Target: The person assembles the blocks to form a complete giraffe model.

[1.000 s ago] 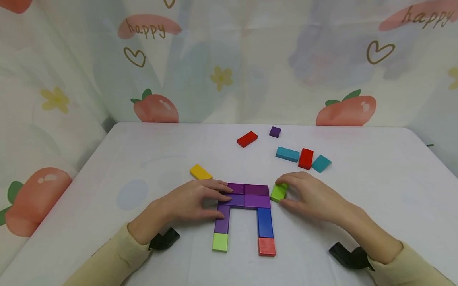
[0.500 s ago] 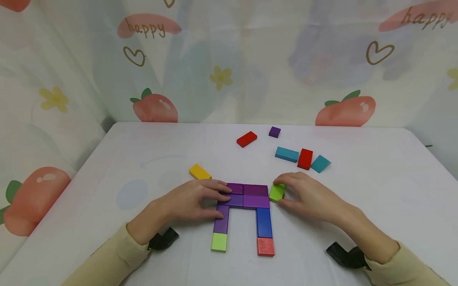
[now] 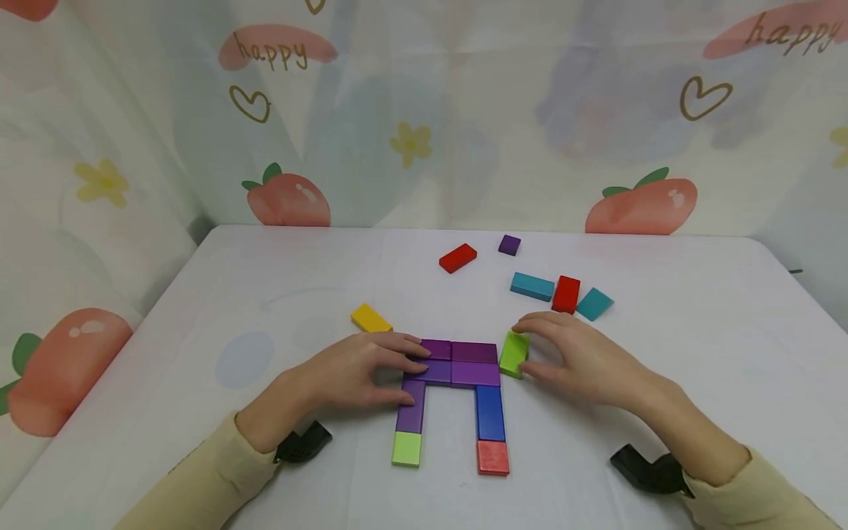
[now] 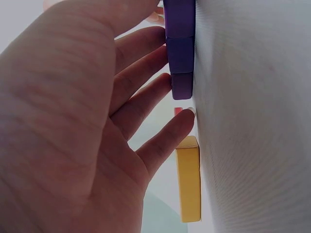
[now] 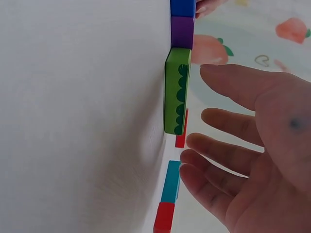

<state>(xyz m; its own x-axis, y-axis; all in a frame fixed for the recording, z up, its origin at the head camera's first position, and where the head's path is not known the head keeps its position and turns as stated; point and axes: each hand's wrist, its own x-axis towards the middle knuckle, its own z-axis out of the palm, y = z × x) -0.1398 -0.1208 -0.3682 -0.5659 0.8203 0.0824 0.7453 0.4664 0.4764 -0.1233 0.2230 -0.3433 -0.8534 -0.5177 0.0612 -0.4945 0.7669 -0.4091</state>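
Red and pale green feet: nearest on my feed, the red foot block [image 3: 493, 458] and the pale green foot block [image 3: 406, 449] lie flat on the white table [image 3: 450, 478].
Legs: the blue leg block [image 3: 491, 413] meets the red, the purple leg block [image 3: 410, 416] the green, end to end.
Left hand [image 3: 361, 372]: fingers spread and nearly straight, tips resting on the purple pieces; I take this as steadying.
Purple bar: four purple blocks [image 3: 475, 373] in two rows, edges together.
Right hand [image 3: 586, 361]: thumb and fingers apart around the lime piece; I see a gap at the thumb, but cannot tell whether a fingertip touches its far end.
Lime block [image 3: 514, 355]: flat at the bar's right end, slightly askew, its far end angled away; bright and plain on top, with dark green scallops along one side.
Lime fit: I judge the step to be seating it against the bar.
Lime squaring: next calls for a slight turn and a light push, without shifting the bar.
Yellow block [image 3: 372, 318]: slanted, just beyond the left hand.
Spares: teal square [image 3: 595, 303], middle red block [image 3: 566, 294], long teal block [image 3: 532, 286], then far red block [image 3: 458, 258] and small purple block [image 3: 509, 244].
Backdrop: printed cloth [image 3: 490, 147].
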